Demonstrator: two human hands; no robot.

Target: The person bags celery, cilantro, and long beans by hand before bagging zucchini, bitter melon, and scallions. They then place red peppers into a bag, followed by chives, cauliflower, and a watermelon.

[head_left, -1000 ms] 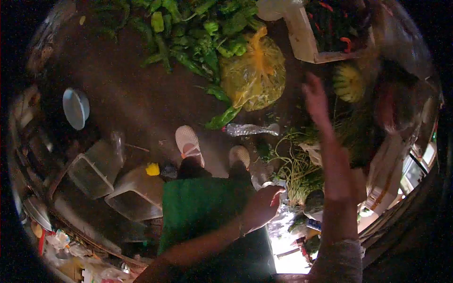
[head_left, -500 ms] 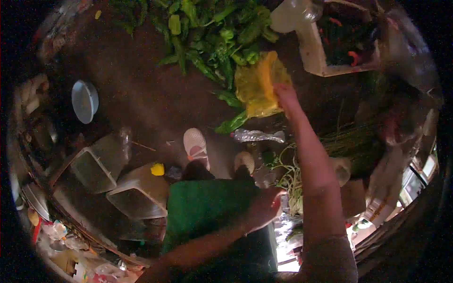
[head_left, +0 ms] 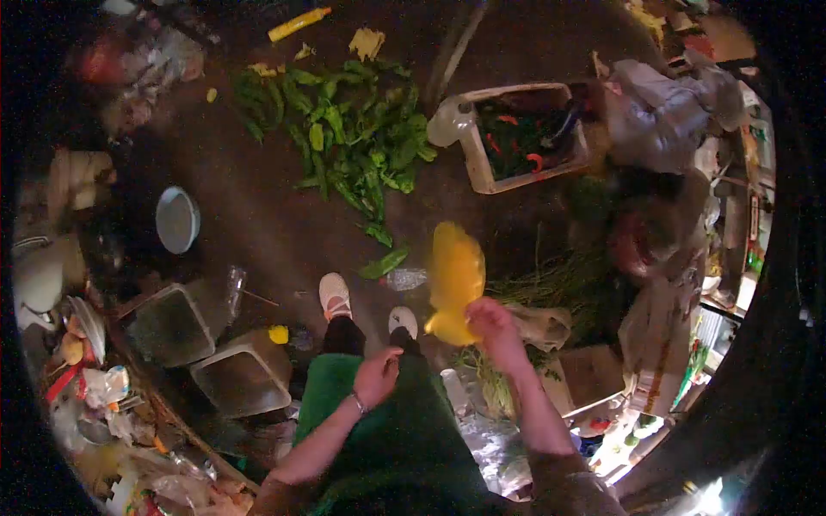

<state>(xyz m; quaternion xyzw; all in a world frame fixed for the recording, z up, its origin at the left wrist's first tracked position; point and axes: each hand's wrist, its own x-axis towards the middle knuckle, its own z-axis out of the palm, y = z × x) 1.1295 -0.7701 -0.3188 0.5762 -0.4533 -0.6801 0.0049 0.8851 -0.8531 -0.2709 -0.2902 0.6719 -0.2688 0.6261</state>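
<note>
A yellow plastic bag [head_left: 456, 273] hangs from my right hand [head_left: 495, 327], whose fingers are closed on its lower edge. Over the green apron [head_left: 331, 391] is my left hand [head_left: 377, 378], its fingers curled together; whether anything is in them cannot be made out. Green peppers [head_left: 344, 142] lie in a heap on the dark floor ahead, with a single one [head_left: 385, 264] nearer my feet. Beside the bag lies a clear plastic bottle [head_left: 404, 279], partly hidden by it.
A white-rimmed crate [head_left: 482, 172] holds dark green and red produce. To the left are a pale blue basin [head_left: 177, 220] and two plastic bins [head_left: 169, 325]. Long green stalks [head_left: 551, 279] lie to the right, near a cardboard box [head_left: 585, 376].
My right hand has drawn the yellow bag back from the peppers toward my body. My left hand now rests over the apron, and the view takes in more floor ahead.
</note>
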